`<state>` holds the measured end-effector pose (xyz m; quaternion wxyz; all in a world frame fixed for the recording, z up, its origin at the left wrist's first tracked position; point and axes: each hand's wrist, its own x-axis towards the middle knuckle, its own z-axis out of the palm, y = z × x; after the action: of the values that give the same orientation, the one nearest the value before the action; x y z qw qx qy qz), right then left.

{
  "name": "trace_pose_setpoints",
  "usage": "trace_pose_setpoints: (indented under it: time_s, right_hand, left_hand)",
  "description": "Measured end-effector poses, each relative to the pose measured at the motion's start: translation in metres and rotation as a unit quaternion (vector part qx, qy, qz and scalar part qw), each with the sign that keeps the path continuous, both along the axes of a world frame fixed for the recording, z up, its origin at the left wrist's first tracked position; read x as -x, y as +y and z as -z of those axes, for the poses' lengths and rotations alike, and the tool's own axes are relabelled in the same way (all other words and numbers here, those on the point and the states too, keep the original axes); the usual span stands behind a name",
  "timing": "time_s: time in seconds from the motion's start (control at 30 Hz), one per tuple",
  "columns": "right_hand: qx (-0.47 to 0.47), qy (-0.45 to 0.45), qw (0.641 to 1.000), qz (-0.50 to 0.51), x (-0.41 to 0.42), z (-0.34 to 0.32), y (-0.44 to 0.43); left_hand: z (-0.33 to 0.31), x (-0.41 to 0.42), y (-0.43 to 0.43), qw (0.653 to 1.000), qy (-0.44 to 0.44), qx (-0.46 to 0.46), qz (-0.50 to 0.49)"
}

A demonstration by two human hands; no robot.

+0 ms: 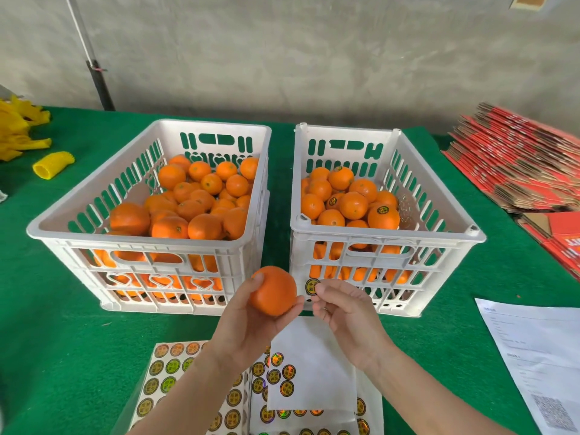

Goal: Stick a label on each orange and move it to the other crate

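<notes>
Over sticker sheets (pixel 163 375) on a green table (pixel 62 324), the left hand (pixel 248 324) grips an orange (pixel 273 290) while the right hand (pixel 342 312) pinches a round label (pixel 312 287) just beside it, in front of two white crates (pixel 141 244).

Soft, even light is filling the scene, seemingly from above, keeping the green tabletop (pixel 62 324) and the white crates (pixel 135 238) bright with no harsh glare. Only faint shadows are gathering under the crates. The sticker sheets (pixel 163 372) are throwing small rainbow glints (green and orange mostly). The wide lens is bowing the tabletop's far edge, and the printed paper (pixel 533 356) is blurring toward the corner.
</notes>
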<state>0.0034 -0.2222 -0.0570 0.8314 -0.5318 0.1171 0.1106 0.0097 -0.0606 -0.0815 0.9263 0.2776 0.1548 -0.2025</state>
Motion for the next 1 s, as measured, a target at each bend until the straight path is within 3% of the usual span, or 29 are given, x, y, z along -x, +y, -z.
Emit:
trace_pose_setpoints:
  time_s: [0.13, 0.53, 0.63, 0.77, 1.0]
  right_hand:
    - [0.033, -0.023, 0.999, 0.011, 0.006, -0.008, 0.012]
    - [0.101, -0.077, 0.988, 0.084, 0.006, -0.005, 0.035]
    - [0.178, -0.134, 0.969, 0.106, 0.005, 0.000, 0.038]
    - [0.261, -0.231, 0.930, 0.114, 0.009, 0.004, 0.036]
    - [0.206, -0.230, 0.951, 0.003, 0.013, -0.003, 0.027]
  left_hand:
    - [-0.003, 0.002, -0.006, 0.999, 0.037, -0.020, 0.006]
    - [-0.010, 0.003, -0.014, 0.999, -0.024, 0.036, -0.027]
    - [-0.014, 0.007, -0.016, 0.998, -0.040, 0.034, -0.023]
    - [-0.018, 0.006, -0.014, 0.998, -0.066, 0.000, -0.022]
    - [-0.025, 0.002, 0.000, 0.981, -0.159, -0.109, 0.004]
